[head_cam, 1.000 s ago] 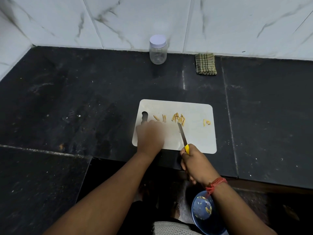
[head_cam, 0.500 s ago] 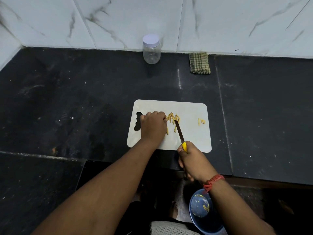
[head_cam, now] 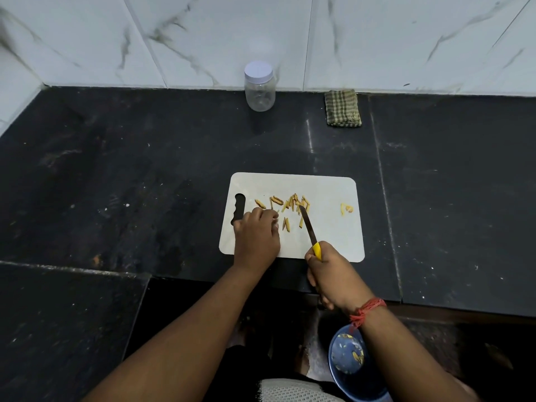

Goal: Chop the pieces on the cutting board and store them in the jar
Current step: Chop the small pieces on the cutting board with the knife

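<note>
Nearest the camera, a blue bowl (head_cam: 346, 355) is sitting low, below the counter edge, with a few yellow scraps inside; the right forearm is crossing over its rim. A red thread band (head_cam: 366, 311) is wrapping the right wrist. No readable writing, brand or label is showing on anything in view.

Right hand (head_cam: 330, 274) is hovering at the near edge of the cutting board (head_cam: 327, 233), fingers curled tight round the yellow handle of the knife (head_cam: 310, 227). Blade is angling up and left, tip sitting right at the main cluster of pieces (head_cam: 294, 203). Whether the edge is touching the board, cannot tell.

Left hand (head_cam: 256, 233) is lying knuckles up on the left part of the board, just right of the handle cutout, fingers bent down with tips pressing near a couple of pieces; whether it is pinching one, cannot tell. Both forearms are reaching in from the bottom, left one straight, right one bent inward.

Thin yellow pieces are lying scattered across the board's middle, a few loose ones nearer the left hand, and a small separate bit (head_cam: 346, 208) well apart toward the right edge.

Board is lying flat on the black stone counter (head_cam: 145, 169).

Farther back, the jar (head_cam: 259, 87) is standing upright against the marble wall, clear, pale lid on, looking empty, well apart from the board. A folded checked cloth (head_cam: 342, 108) is lying to its right, by the wall.
</note>
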